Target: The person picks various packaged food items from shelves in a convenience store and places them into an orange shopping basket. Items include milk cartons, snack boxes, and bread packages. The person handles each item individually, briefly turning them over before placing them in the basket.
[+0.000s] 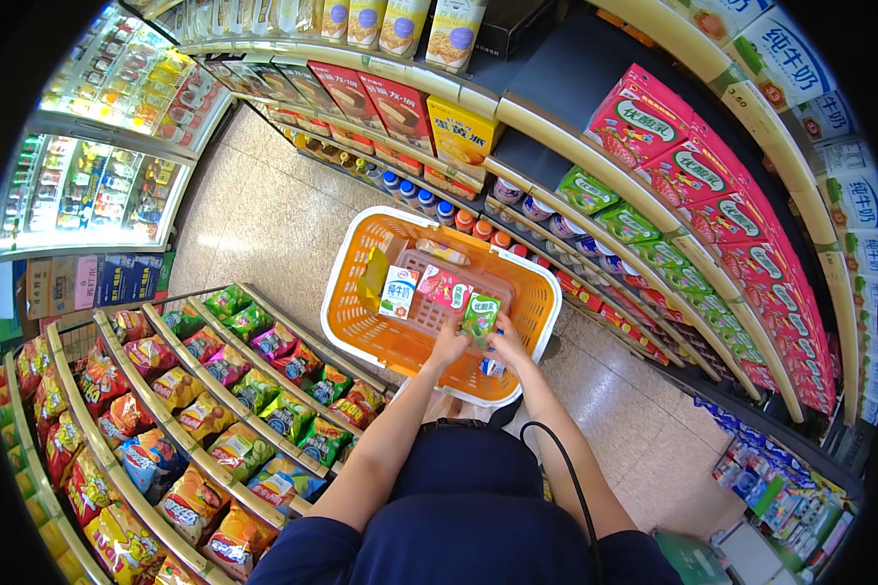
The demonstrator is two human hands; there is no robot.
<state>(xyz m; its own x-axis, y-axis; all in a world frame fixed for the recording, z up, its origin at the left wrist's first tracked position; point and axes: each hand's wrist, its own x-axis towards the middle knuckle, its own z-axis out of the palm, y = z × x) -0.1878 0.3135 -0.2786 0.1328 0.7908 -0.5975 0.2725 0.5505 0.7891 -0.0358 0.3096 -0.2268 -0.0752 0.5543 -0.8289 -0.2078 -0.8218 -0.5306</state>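
Note:
Both of my hands reach into an orange plastic shopping basket with a white rim. My left hand and my right hand grip a small green drink carton from its two sides. Beside it in the basket lies a pink drink carton. A white and blue milk carton rests left of that one. Against the basket's left wall leans a yellow packet. A pale package lies along the far wall. Partly hidden under my right hand is a blue and white item.
Right of the basket, a curved-looking shelf holds green cartons and pink carton packs. Bottles with coloured caps line a lower shelf. A rack of snack bags stands at left. Lit drink coolers stand beyond the tiled floor.

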